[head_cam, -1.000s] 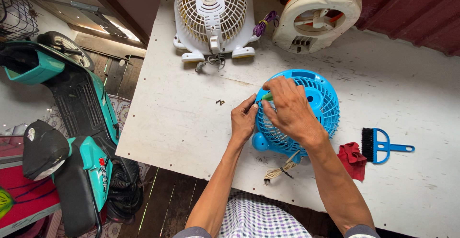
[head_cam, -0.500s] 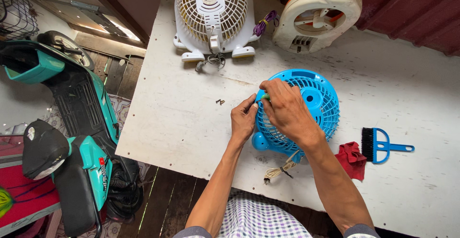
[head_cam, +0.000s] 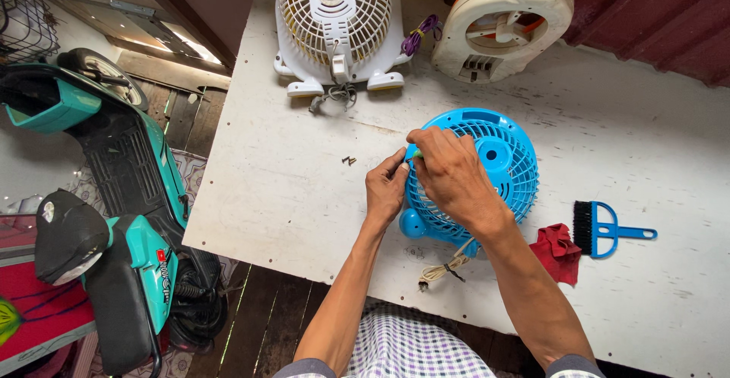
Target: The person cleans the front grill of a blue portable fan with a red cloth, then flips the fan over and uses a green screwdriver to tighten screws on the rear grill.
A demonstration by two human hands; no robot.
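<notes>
A small blue fan [head_cam: 487,173] of glossy plastic lies flat just right of the frame's centre on a white painted surface [head_cam: 289,195] — scuffed, stained and dotted with small holes. Its round grille is a web of thin ribs about a solid hub, with a ball-shaped foot at the lower left and a pale bundled cord [head_cam: 445,268] trailing from under it toward the lower edge.

The right hand [head_cam: 452,176] rests over the left part of the grille, its grip closed, fingers pinched on something slim at the fan's left rim; only a pale green tip shows, too small to tell what it is. The left hand [head_cam: 386,188] presses against the same rim, fingers curled up beside the right ones; whether its grip holds anything cannot be told.

Two tiny dark screws [head_cam: 348,160] lie left of the hands. At the upper middle stands a white ribbed fan [head_cam: 334,20]; at the upper right an orange-and-cream round housing [head_cam: 502,20]. At right lie a crumpled red rag [head_cam: 557,250] and a blue-handled, black-bristled brush [head_cam: 604,230].
</notes>
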